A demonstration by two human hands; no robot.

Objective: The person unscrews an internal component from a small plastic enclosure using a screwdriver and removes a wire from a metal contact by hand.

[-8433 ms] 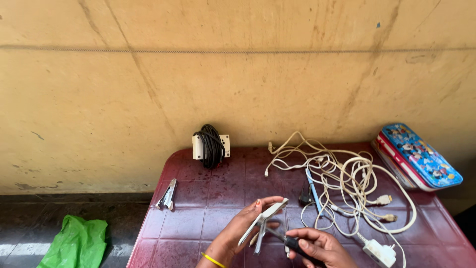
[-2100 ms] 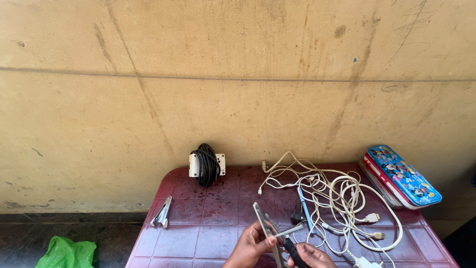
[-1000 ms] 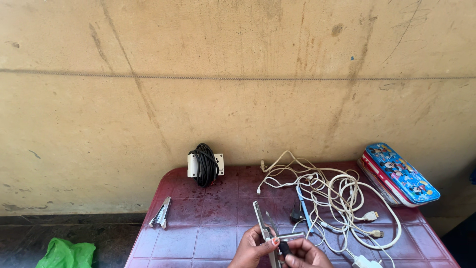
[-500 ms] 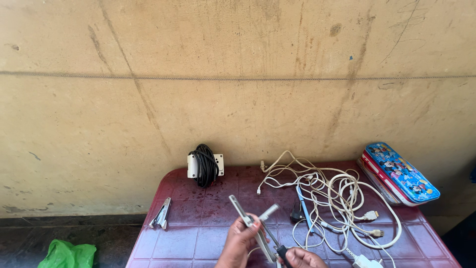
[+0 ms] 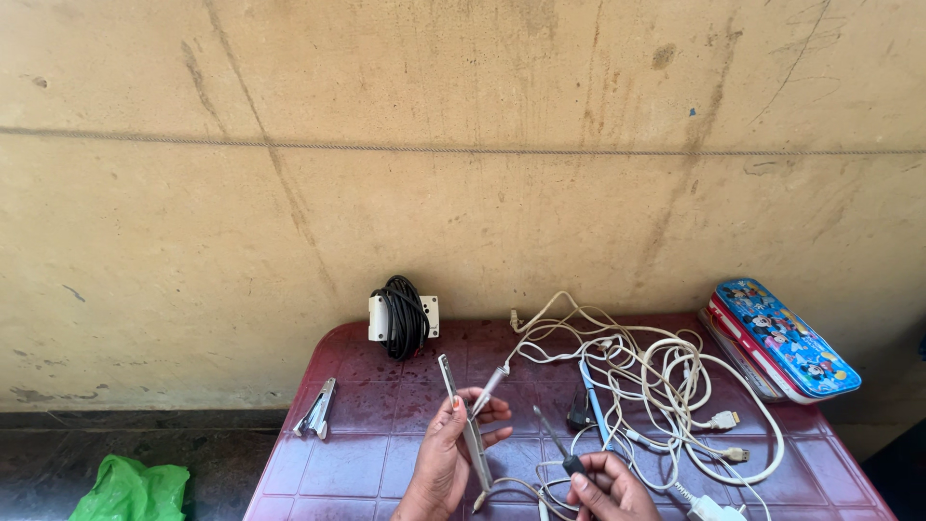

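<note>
Two hands at lower centre: my left hand (image 5: 446,453) fingers grip a slim tool (image 5: 465,421); right hand (image 5: 606,484) fingers pinch a screwdriver (image 5: 557,446).

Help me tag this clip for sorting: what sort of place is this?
Probably an informal home or yard repair spot, not a fitted workshop. A maroon plastic table stands against a bare stained wall, strewn with tangled white cables. The left hand holds a slim flat part, the right hand a small screwdriver.
</note>
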